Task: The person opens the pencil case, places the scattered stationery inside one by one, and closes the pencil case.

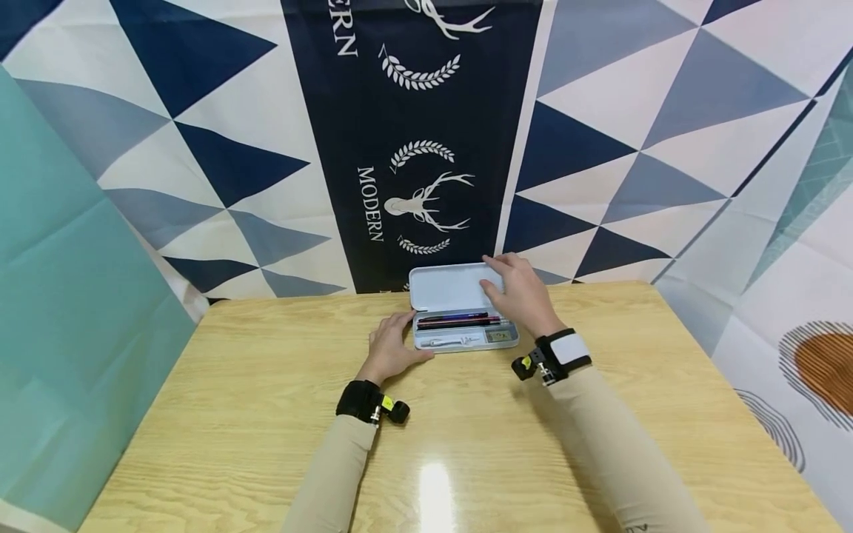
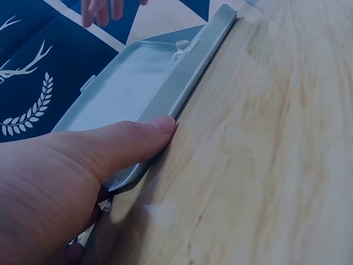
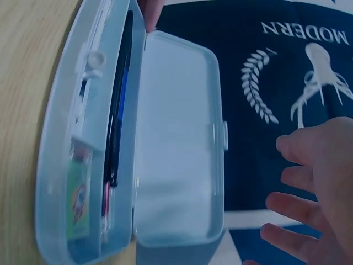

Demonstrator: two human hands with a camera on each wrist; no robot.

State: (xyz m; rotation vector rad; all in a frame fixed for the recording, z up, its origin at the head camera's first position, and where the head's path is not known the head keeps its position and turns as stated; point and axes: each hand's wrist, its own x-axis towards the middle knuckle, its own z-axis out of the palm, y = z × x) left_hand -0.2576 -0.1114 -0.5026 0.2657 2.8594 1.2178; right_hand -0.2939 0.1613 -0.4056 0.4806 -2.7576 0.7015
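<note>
Meanwhile, left hand (image 1: 389, 346) on pencil case (image 1: 464, 332), right hand (image 1: 523, 292) at its lid (image 1: 448, 288).

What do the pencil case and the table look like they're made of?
The pencil case looks like pale, semi-translucent matte plastic: the pens show dimly through its wall, and its lid has a moulded latch tab. The table looks like light wood or a wood-grain laminate, which one I cannot tell, with a glossy finish: grain lines run across it and a lamp glare reflects near the front.
</note>
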